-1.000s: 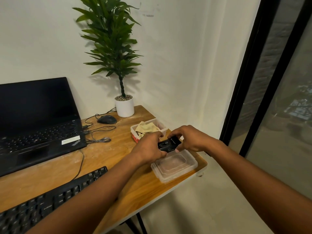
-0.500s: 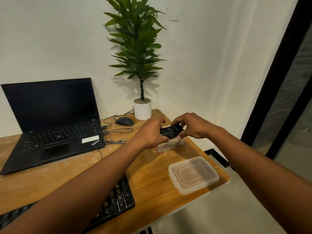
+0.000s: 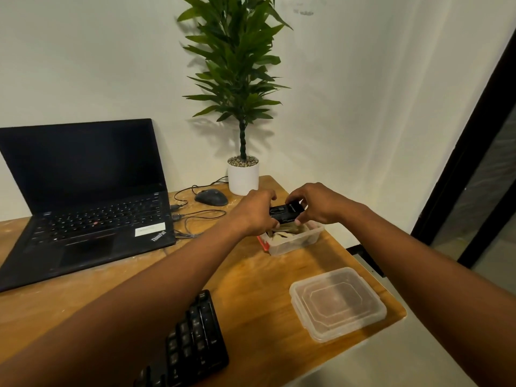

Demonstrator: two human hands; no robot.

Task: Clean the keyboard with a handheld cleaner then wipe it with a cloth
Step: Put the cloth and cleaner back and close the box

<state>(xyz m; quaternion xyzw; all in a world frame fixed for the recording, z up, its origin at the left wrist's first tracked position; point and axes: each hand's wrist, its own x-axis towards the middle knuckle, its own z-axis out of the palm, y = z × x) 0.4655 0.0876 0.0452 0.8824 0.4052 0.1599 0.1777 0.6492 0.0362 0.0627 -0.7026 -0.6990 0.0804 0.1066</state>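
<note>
1. Lying at the desk's [image 3: 251, 277] near edge, the keyboard [image 3: 192, 342] is partly hidden by the left arm; it is judged stiff, needing no grip
2. The cloth [image 3: 282, 235], judged soft and light, sits in the tub [image 3: 293, 243]
3. The cleaner [image 3: 286, 213], seemingly small, rigid and light, is held above the tub, pinched at its ends by the left hand [image 3: 255, 212] and right hand [image 3: 315, 203], fingers curled

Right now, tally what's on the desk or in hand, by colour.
Black: 4 - laptop, mouse, keyboard, handheld cleaner gripped by left hand and right hand
Clear: 2 - tub, lid
White: 1 - plant pot
Beige: 1 - cloth in the tub
Total: 8
</note>
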